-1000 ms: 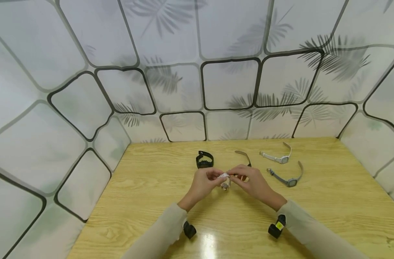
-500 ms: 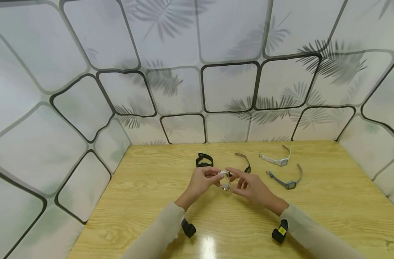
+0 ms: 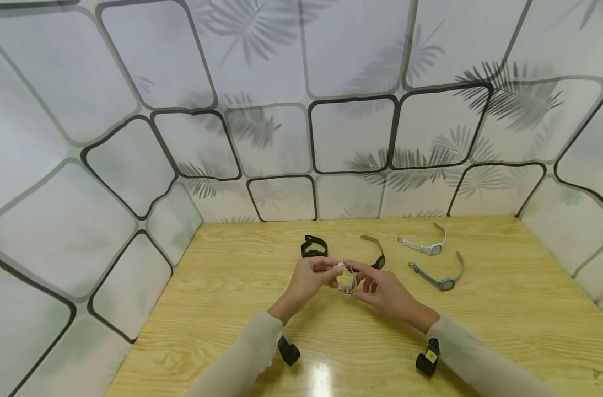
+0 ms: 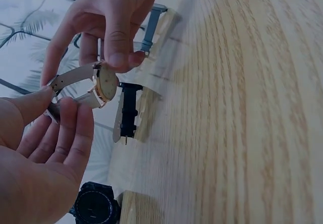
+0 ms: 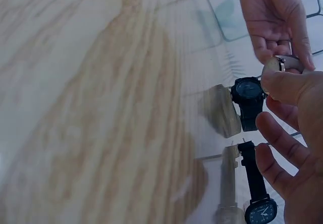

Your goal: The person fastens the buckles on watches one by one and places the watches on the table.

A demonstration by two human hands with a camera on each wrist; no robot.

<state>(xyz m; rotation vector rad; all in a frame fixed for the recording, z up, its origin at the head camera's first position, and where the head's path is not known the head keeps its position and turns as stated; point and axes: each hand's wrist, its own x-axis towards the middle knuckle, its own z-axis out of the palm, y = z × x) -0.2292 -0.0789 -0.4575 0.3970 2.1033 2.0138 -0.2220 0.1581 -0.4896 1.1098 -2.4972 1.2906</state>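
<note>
A wristwatch (image 4: 107, 81) with a gold-rimmed round case and a pale strap is held above the table between both hands. Its strap forms a loop. My left hand (image 3: 307, 282) pinches the strap at the buckle end, opposite the case, between thumb and fingers. My right hand (image 3: 388, 292) holds the watch from the other side, its thumb at the case and its index finger at the strap, as the left wrist view shows. In the right wrist view, the right thumb hides most of the case.
Beyond the hands lie a black chunky watch (image 3: 314, 253) and a black-strapped watch (image 3: 379, 262). To the right lie a white watch (image 3: 435, 249) and a grey-blue watch (image 3: 447, 284). A patterned cloth wall (image 3: 281, 198) bounds the wooden table (image 3: 222, 264) at the back and sides.
My right fingers have spread from pinching the strap, and the right thumb has moved down to the case. The loop has turned and now shows as an open ring. The left hand keeps its pinch.
</note>
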